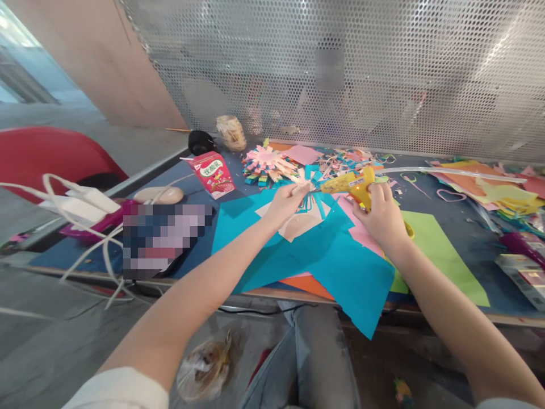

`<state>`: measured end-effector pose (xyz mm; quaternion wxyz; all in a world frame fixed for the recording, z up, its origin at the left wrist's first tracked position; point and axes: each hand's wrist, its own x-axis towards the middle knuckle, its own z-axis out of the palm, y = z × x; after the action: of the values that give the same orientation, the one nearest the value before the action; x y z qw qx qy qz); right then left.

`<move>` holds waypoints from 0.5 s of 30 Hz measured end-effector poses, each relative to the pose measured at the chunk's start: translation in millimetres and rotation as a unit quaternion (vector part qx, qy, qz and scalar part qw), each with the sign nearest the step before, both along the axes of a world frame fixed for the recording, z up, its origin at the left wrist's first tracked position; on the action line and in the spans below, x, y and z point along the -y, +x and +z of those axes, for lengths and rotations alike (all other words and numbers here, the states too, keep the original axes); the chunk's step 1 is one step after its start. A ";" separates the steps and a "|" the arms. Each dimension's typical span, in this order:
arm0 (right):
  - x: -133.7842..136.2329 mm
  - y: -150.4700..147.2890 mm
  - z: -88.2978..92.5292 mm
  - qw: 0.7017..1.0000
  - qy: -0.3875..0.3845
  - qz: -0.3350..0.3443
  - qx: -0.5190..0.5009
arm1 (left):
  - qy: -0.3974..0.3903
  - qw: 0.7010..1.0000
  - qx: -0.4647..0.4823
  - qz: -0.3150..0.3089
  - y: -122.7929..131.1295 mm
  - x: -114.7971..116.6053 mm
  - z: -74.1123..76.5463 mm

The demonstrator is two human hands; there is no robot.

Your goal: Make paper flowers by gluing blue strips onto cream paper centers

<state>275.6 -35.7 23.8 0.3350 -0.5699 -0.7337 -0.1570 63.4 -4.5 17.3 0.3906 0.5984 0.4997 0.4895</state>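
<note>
In the head view, my right hand (381, 215) is closed around the handle of a yellow hot glue gun (349, 186), with a long clear glue stick (443, 172) trailing from its back. The gun's nozzle points left, close to my left fingertips. My left hand (290, 203) pinches a fringed paper piece (314, 180) in blue and pale strips; its exact shape is partly hidden by the fingers. Beneath both hands lie a pale paper sheet (293, 224) and a large blue sheet (272, 250). Just behind sits a fringed pink paper flower (268, 160).
A red drink carton (213, 175), a computer mouse (159, 195) and a blurred-out device (166, 241) stand left. White cables (106, 250) run over the left edge. Green paper (438, 250) and paper scraps (481, 187) lie right. A perforated metal panel (340, 74) bounds the back.
</note>
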 end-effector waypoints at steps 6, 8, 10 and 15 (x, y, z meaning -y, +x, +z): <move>-1.1 2.3 -2.0 1.000 0.019 0.007 0.006 | -0.006 1.000 -0.008 0.009 -0.1 -0.5 0.9; -1.1 2.8 -2.5 1.000 0.021 0.012 0.009 | -0.007 1.000 -0.009 0.011 -0.1 -1.4 0.6; -0.9 3.0 -2.8 1.000 0.021 0.018 0.013 | -0.004 1.000 -0.011 0.010 -0.3 -2.0 0.2; -0.1 3.0 -2.1 1.000 0.008 0.016 0.017 | 0.005 1.000 -0.015 0.010 -1.3 -1.7 0.6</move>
<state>278.6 -35.6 21.7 0.3296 -0.5525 -0.7472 -0.1667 62.1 -2.7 17.9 0.3751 0.6030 0.5085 0.4870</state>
